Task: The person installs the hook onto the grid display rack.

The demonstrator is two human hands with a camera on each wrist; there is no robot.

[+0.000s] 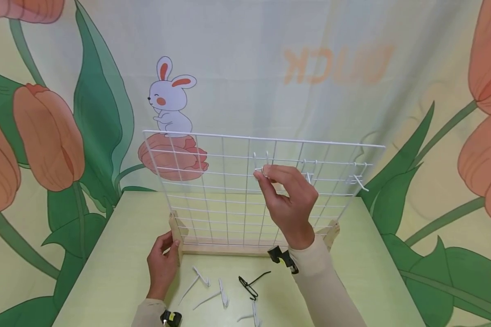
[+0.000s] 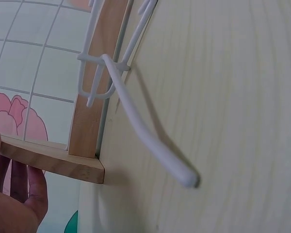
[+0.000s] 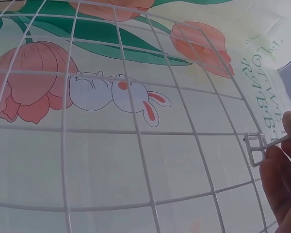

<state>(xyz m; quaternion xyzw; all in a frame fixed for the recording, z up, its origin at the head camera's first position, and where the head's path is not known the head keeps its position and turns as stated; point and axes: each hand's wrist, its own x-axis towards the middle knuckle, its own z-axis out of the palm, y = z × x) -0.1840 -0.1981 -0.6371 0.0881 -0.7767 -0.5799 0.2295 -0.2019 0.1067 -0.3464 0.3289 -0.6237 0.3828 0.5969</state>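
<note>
My right hand (image 1: 288,200) pinches a white display hook (image 1: 260,169) by its arm, with the hook's two prongs at the upper rows of the white wire grid (image 1: 227,186). In the right wrist view the hook's small frame (image 3: 255,149) is at the grid wires beside the fingertips; whether it has caught on them I cannot tell. Down at the left, my left hand (image 1: 162,263) grips the left foot of the wooden stand (image 1: 177,234), thumb on one side and fingers on the other. Two more white hooks hang on the grid, one (image 1: 357,179) near its right edge, another (image 1: 308,177) partly behind my right hand.
On the table (image 1: 106,281) before the stand lie several loose hooks: white ones (image 1: 222,294) and a black one (image 1: 248,287). One white hook (image 2: 136,116) looms large in the left wrist view. Behind the grid hangs a printed curtain (image 1: 237,81).
</note>
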